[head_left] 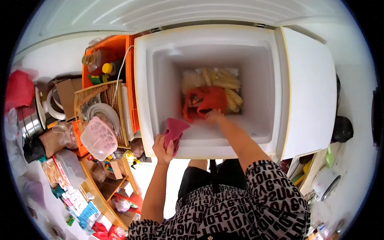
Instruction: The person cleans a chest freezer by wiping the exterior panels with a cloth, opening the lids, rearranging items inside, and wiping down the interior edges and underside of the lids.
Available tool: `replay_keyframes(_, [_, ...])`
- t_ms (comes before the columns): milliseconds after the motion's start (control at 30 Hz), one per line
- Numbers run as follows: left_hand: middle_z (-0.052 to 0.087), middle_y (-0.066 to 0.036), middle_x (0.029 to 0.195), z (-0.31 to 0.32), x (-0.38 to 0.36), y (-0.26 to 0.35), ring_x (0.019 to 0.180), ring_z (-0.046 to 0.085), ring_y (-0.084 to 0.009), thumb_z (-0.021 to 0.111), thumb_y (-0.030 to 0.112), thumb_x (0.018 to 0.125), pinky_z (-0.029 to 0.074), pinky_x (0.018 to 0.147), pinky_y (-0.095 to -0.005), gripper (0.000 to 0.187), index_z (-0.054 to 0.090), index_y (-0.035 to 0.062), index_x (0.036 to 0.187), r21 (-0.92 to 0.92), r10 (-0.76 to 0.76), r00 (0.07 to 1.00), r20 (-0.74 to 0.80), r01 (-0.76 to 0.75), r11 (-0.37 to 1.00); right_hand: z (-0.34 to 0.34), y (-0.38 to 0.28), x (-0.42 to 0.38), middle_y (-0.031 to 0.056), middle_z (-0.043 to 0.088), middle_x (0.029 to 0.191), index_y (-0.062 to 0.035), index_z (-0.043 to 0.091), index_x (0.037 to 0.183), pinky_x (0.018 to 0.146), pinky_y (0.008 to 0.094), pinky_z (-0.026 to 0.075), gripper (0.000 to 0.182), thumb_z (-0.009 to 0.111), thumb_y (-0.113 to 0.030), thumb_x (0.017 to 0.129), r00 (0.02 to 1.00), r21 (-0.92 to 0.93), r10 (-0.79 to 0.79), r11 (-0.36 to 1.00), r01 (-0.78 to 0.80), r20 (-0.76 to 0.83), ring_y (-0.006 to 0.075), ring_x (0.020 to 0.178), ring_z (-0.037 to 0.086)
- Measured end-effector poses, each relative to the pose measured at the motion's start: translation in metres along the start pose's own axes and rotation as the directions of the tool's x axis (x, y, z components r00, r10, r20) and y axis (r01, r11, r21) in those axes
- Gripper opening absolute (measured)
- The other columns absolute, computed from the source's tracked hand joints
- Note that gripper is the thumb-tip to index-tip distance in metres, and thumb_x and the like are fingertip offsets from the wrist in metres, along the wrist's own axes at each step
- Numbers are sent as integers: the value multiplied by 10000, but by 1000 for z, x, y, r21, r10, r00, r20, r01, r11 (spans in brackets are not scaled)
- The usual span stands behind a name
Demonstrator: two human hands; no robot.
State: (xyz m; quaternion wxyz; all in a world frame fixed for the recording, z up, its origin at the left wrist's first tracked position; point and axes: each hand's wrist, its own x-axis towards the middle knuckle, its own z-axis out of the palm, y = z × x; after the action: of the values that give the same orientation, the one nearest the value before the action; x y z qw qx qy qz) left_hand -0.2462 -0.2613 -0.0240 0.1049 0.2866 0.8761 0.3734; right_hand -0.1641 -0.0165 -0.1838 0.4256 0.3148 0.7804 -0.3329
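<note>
My left hand (165, 149) is closed around a magenta cloth (175, 130) at the near left rim of an open white chest freezer (160, 100). Reaching down into the freezer, my right hand (215, 116) grips the near edge of a red plastic bag (214, 97). Dark gaps show at the bag's openings, and its contents are mostly hidden. Behind and beside the bag lie several pale yellow, long pieces (226, 82) in clear wrapping, which look like corn cobs. A whitish clear bag (192, 80) rests at the far left of the freezer floor.
The freezer's white lid panel (308, 94) lies to the right. On the left stand an orange crate (132, 80) with bottles, a pink plastic basket (99, 138), white plates (105, 114) and a wooden shelf (102, 196). A black bag (342, 129) sits at the far right.
</note>
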Motion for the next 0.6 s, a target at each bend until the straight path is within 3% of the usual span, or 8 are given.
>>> replay_keyframes(33, [580,-202,860,0,-1,1,766,587,-399,609,259,818,479,682,-412,303,645,-18,936,-9,4,1000,-13,-4,1000,-7,-3,6,121,285,1537,-372,573,1308,1126,604,199,543,653,-478,781,989,-13,-24,1000,26,144,374,1423,176])
replay_keyframes(167, [583,-198,856,-2,-7,-2,763,592,-385,621,263,814,479,677,-403,313,648,-22,942,-48,-30,999,-20,29,998,-10,-9,9,139,372,1495,-271,576,1326,1125,530,263,532,643,-437,825,954,-91,-184,973,210,237,329,1385,303])
replay_keyframes(267, [582,-195,850,1,-4,-3,743,587,-381,626,252,810,476,666,-402,307,648,-24,941,-86,-5,999,-54,1,996,0,15,59,131,545,1351,-108,639,1227,1079,423,350,426,643,-339,869,887,308,-375,906,289,269,263,1309,430])
replay_keyframes(333, [581,-195,847,-1,-4,-4,732,584,-379,627,245,807,475,660,-402,302,647,-25,940,-81,10,998,-68,-16,997,-10,17,62,82,667,1119,-23,682,1066,950,346,445,293,649,-251,885,924,565,-372,744,357,-93,213,1100,577])
replay_keyframes(367, [580,-195,843,-1,-4,-4,722,581,-377,627,250,809,474,652,-402,305,648,-25,940,-70,24,997,-69,-29,997,-25,20,64,70,669,1059,-38,691,1026,896,347,465,256,659,-247,881,925,665,-312,646,375,-218,207,1018,591])
replay_keyframes(467, [578,-193,840,-1,-4,-4,711,578,-373,626,260,814,471,642,-398,312,648,-25,939,-92,8,998,-56,-13,996,-121,2,16,52,665,964,-59,699,990,770,332,496,219,668,-243,876,906,852,23,353,388,-422,180,807,603])
replay_keyframes(533, [577,-192,840,-1,-3,-3,711,577,-371,625,265,816,470,638,-394,316,648,-25,937,-117,-9,999,-49,3,993,-158,3,-12,58,668,960,-33,692,994,752,300,484,232,660,-233,880,849,850,102,171,498,-518,165,787,598])
replay_keyframes(600, [574,-190,838,-2,-3,-2,708,576,-368,622,269,818,466,632,-391,321,647,-29,935,-109,5,998,-56,-11,994,-178,9,-21,57,668,947,-4,684,984,739,266,476,228,639,-205,888,744,756,141,160,634,-653,149,732,576])
